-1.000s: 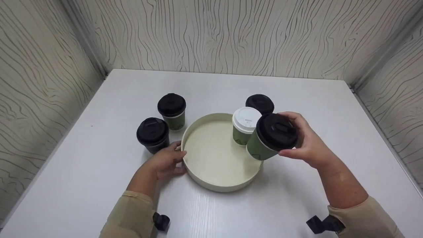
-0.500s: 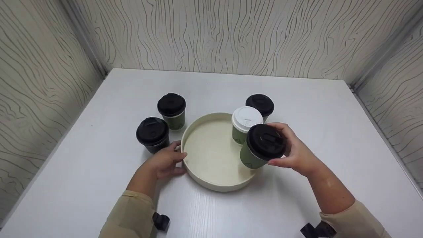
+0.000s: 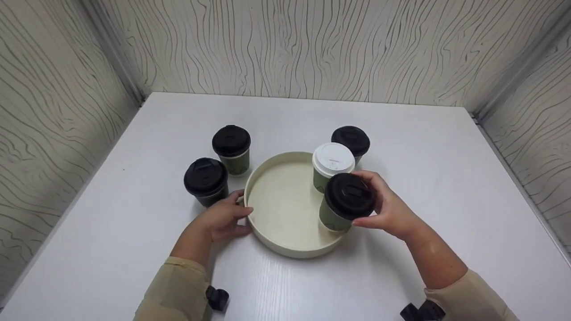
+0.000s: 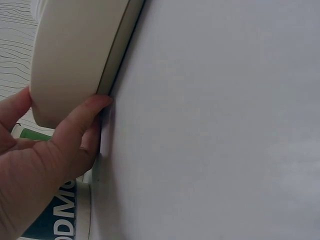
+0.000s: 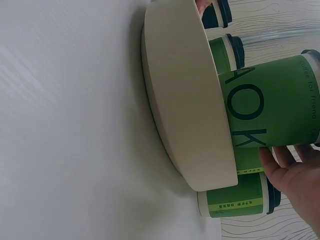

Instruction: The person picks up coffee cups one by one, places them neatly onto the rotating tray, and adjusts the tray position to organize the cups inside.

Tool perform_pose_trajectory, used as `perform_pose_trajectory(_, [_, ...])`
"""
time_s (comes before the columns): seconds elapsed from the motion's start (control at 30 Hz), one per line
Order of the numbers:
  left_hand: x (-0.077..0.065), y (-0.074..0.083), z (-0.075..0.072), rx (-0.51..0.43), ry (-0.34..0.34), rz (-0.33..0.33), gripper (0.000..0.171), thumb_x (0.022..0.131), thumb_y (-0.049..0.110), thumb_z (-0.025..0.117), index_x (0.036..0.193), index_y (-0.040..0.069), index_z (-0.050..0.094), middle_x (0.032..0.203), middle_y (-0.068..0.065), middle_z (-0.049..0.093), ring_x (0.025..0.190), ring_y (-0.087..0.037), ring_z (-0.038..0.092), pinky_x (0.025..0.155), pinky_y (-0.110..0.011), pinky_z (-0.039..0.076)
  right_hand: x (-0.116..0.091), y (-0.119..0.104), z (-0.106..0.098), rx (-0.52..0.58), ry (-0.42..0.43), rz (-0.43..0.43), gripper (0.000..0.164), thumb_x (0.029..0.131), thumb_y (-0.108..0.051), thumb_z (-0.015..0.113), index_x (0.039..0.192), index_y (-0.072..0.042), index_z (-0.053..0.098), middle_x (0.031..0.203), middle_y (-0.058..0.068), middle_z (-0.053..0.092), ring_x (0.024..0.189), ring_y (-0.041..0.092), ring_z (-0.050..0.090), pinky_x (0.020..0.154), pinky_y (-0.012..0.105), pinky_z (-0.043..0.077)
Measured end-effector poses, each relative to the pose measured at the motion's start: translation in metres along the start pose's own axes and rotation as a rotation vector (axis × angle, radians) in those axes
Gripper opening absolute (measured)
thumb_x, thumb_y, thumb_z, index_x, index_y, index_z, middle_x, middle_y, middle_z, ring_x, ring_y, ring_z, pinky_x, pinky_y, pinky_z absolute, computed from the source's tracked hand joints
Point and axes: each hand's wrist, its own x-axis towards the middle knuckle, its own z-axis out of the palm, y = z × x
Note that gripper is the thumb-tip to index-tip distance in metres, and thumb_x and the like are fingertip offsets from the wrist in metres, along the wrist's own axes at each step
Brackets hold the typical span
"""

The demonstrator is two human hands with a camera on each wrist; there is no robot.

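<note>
while the tray (image 3: 281,205) is held, as before, by the thumb and fingers of the left hand (image 3: 223,220), the gripped cup (image 3: 332,216) is brought further left and lower than a second ago. it is clasped by the right hand's (image 3: 388,214) curled fingers inside the tray's right side, beside the white-lidded cup (image 3: 333,159); whether its base is set down cannot be told.

the round tray (image 3: 281,207) is coloured cream, the table (image 3: 134,196) white. the walls (image 3: 285,49) are patterned with dark wavy lines. the gripped cup (image 5: 272,102) is coloured green, lettered darkly and topped in black.
</note>
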Motion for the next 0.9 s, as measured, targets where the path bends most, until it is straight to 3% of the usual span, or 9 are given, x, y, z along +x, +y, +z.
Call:
perform_pose_trajectory(0.2, [-0.001,0.001,0.001,0.009,-0.004,-0.012,0.065,0.09,-0.001,0.046,0.144,0.013,0.012,0.146,-0.013,0.024,0.111,-0.023,0.047,0.08,-0.039,0.045,-0.001,0.004,0.002,-0.009,0.006,0.022,0.086,0.06,0.014,0.075,0.132,0.003,0.029,0.126,0.014,0.044,0.115,0.016,0.044,0.096,0.02,0.035])
perform_pose_trajectory(0.9, [0.0,0.001,0.0,0.003,0.005,-0.015,0.066,0.09,0.0,0.047,0.144,0.014,0.012,0.143,-0.014,0.025,0.104,-0.022,0.051,0.077,-0.037,0.046,0.0,0.016,0.004,-0.04,0.018,0.098,0.087,0.061,0.01,0.077,0.133,0.0,0.03,0.128,0.015,0.042,0.117,0.016,0.043,0.097,0.02,0.034])
